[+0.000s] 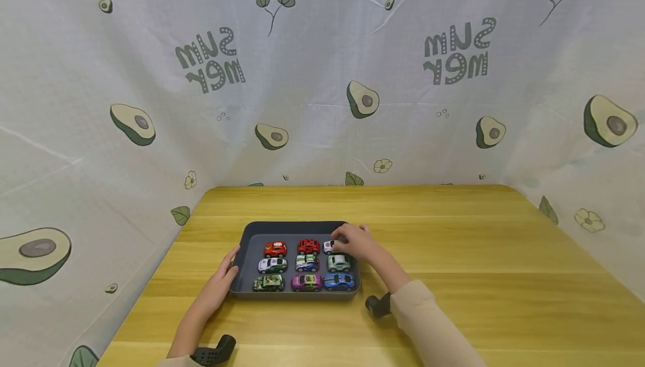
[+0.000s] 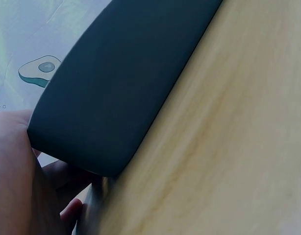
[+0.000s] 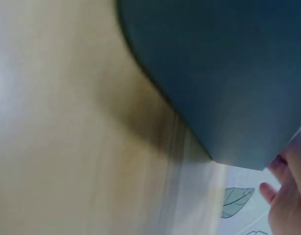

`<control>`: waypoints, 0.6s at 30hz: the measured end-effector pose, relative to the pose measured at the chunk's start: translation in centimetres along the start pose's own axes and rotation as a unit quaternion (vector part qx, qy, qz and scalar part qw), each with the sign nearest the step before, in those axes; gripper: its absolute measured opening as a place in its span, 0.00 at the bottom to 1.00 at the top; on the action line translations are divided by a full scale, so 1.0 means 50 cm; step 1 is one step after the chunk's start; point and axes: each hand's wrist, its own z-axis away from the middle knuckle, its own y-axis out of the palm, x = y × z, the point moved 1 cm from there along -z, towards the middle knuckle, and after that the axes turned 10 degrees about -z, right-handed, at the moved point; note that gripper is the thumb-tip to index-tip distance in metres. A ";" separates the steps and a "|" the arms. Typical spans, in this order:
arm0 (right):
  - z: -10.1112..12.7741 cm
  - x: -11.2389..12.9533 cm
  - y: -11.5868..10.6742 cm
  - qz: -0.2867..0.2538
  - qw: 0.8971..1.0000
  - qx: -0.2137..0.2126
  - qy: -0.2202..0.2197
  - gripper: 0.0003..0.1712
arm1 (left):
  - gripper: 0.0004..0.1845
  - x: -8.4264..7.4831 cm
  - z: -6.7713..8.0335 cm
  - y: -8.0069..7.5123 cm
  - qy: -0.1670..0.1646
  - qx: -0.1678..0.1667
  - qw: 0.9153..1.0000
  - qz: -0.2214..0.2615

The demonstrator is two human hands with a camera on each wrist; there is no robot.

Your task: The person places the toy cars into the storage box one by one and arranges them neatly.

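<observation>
White car [image 1: 329,246] sat in tray [image 1: 294,226] back row, right end, pinched by right hand [image 1: 353,242]. Left hand [image 1: 220,283] lay open against tray's left edge on worktop [image 1: 453,255].

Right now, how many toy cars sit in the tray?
9, in three rows in the tray: back row red, red, white under the right hand; middle white, white-green, grey-green; front camouflage, purple, blue. None seems hidden.
</observation>
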 end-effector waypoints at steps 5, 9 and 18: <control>0.021 0.008 -0.010 -0.034 0.997 -0.060 -0.023 0.10 | 0.27 0.002 -0.004 -0.002 -0.001 0.002 1.000 -0.001; 0.040 0.023 -0.020 -0.055 0.993 -0.094 -0.039 0.07 | 0.27 0.004 -0.005 -0.002 -0.001 0.001 1.000 -0.001; 0.099 0.060 -0.046 -0.118 0.977 -0.153 -0.094 0.03 | 0.27 0.005 -0.003 0.000 -0.006 0.000 1.000 -0.003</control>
